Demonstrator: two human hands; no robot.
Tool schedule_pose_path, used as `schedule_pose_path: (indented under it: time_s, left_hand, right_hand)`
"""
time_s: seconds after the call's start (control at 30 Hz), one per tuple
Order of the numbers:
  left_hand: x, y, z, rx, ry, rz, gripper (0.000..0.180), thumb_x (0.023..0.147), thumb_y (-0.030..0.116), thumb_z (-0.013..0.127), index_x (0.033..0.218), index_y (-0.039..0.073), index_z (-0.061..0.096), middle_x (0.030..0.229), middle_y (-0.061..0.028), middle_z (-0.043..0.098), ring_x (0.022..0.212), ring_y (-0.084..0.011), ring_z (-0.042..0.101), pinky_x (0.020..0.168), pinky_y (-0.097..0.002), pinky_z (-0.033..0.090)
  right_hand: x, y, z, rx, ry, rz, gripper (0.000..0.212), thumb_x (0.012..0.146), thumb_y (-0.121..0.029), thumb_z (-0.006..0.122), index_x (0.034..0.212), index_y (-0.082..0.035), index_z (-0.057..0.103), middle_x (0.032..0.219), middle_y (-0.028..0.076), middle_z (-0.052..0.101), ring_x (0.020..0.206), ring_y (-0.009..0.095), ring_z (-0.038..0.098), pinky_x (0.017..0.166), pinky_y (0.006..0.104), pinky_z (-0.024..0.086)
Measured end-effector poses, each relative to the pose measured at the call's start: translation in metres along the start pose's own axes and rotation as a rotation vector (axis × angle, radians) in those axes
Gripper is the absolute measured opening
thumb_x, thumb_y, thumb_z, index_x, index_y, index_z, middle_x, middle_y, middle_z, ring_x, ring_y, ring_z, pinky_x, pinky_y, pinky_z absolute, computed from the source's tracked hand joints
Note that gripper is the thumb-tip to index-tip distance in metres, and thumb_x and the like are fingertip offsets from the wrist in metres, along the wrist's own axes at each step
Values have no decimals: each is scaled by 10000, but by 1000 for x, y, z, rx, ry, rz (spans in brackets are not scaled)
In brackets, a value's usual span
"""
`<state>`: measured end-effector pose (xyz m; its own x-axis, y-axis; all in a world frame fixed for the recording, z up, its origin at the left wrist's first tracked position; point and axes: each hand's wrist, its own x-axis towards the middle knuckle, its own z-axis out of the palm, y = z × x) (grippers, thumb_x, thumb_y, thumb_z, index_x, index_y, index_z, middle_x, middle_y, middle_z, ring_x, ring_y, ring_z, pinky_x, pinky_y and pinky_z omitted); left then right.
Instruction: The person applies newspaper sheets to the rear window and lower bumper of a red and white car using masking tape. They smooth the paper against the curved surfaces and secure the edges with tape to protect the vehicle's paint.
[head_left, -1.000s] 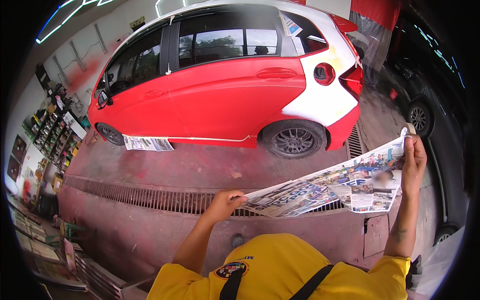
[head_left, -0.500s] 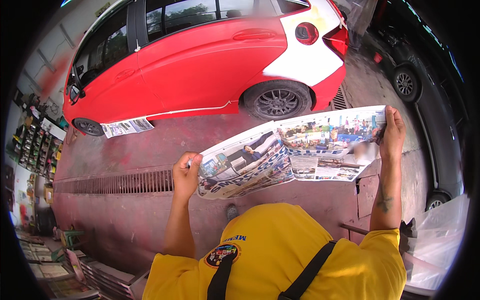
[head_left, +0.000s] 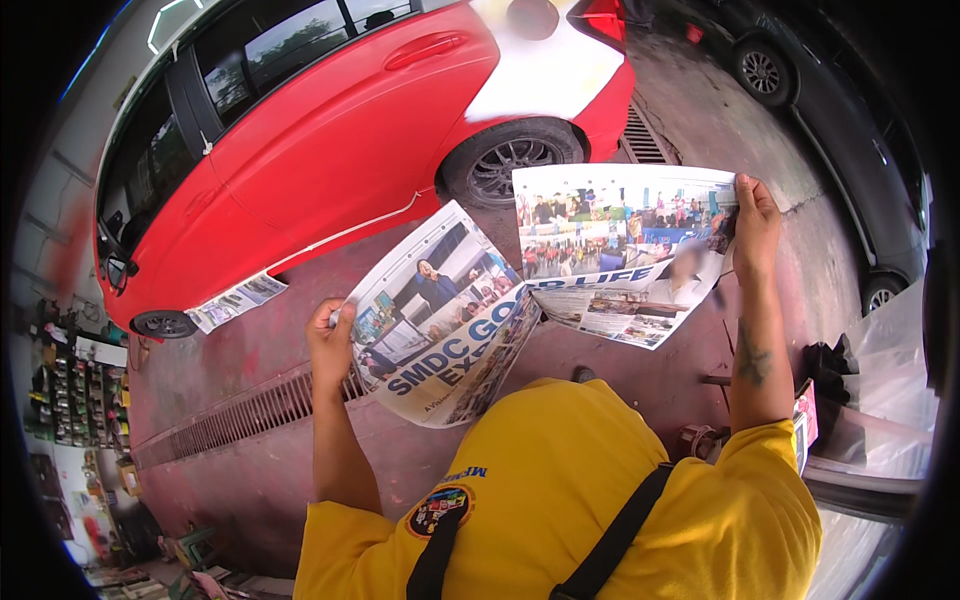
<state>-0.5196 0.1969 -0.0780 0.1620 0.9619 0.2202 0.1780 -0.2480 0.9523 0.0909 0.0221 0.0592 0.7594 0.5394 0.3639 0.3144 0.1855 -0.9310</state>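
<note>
Both hands [head_left: 332,345] [head_left: 757,228] hold a newspaper [head_left: 565,290] by opposite edges

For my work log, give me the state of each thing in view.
Newspaper: spread open, bent near the middle
Left hand: closed on newspaper's left end
Right hand: closed on its right end
Red rear door: shut
Printed paper at lower left: spread out
Dark car: standing, partly cut off

Crowded shelves [head_left: 85,398] stand left, a dark car [head_left: 848,150] (spoked wheels [head_left: 762,72]) right.
</note>
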Motion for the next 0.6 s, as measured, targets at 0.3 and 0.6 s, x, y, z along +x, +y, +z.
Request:
schedule_pose_path:
  time_s: [0.3, 0.6]
  left_hand:
    - [89, -25, -101, -196, 132, -95, 144, 988, 135, 803, 1036, 34, 713, 992, -66, 773, 815, -117, 693, 742, -278, 562]
    - [222, -64, -174, -11, 127, -74, 286, 1017, 305, 774, 1083, 37, 701, 1011, -83, 752, 882, -178, 714, 771, -341, 587]
  right_hand:
    - [26, 54, -199, 223, 409, 184, 243, 1103, -232, 627, 1057, -5, 702, 934, 61, 734, 787, 151, 690, 739, 316, 580]
    - [-126, 163, -429, 38, 1104, 422, 325, 1060, -307, 697, 1217, -23, 726, 1118, 81, 745, 1002, 208, 669, 924, 387, 541]
